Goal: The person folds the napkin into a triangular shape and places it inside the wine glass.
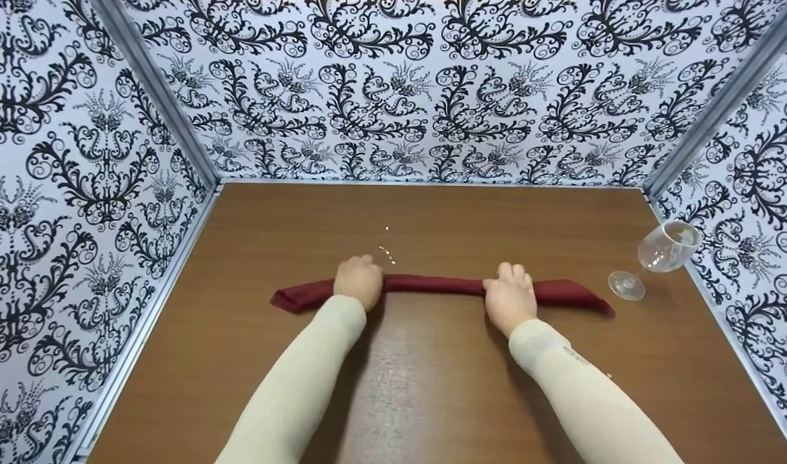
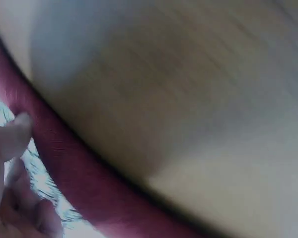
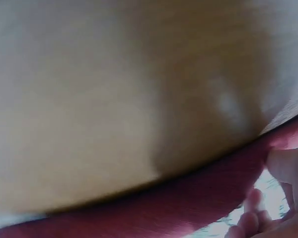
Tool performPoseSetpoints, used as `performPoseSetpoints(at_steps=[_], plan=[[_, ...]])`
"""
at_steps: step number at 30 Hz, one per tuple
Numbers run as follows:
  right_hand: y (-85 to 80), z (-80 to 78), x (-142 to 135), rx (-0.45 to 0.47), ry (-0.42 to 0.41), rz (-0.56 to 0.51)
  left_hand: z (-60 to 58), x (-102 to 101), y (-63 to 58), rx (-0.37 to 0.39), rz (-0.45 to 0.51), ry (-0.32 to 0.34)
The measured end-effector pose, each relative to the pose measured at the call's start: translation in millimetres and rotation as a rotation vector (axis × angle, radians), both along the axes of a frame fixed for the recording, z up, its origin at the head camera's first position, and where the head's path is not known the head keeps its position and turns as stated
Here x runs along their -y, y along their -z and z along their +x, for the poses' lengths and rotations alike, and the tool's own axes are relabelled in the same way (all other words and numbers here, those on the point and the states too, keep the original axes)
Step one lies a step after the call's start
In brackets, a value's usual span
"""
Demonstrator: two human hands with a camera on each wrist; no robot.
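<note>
A dark red cloth napkin (image 1: 435, 283), drawn into a long narrow strip, stretches from left to right over the wooden table (image 1: 425, 386). My left hand (image 1: 359, 282) holds it left of its middle, and the left end flares out loosely past the hand. Farther along the strip, my right hand (image 1: 512, 298) grips it, with the other end spreading to a point. In the left wrist view the thumb (image 2: 21, 130) presses the cloth's edge while the fingers curl beyond it. The right wrist view has the right thumb (image 3: 288, 163) against the cloth, fingers curled below.
A clear wine glass (image 1: 668, 248) is at the table's right side, looking tilted in the head view, close to the napkin's right end. Small bright specks (image 1: 387, 253) show behind the left hand. Patterned black-and-white walls (image 1: 406, 96) enclose the back and both sides.
</note>
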State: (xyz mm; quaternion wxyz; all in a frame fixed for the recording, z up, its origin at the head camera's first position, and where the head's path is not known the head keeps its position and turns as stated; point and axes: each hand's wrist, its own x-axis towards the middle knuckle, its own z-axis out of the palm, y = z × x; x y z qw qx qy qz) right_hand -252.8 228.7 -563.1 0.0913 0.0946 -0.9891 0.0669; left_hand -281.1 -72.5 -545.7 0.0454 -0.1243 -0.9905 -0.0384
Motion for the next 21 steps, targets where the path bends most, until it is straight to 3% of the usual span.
performPoseSetpoints(at_steps=[2,10,15,21], plan=[[-0.1,2.5,3,-0.008,-0.011,0.059,4.9,-5,0.3,0.002,-0.025,0.011],[-6.4,10.7,11,0.149,-0.030,0.132,18.7,-12,-5.4,0.257,0.118,-0.092],[-7.9,14.0,11,0.197,-0.024,0.127,20.2,-15,-5.2,0.294,0.176,-0.148],[-8.4,15.9,15,0.213,-0.027,0.150,22.5,-22,-9.8,0.297,0.164,-0.199]])
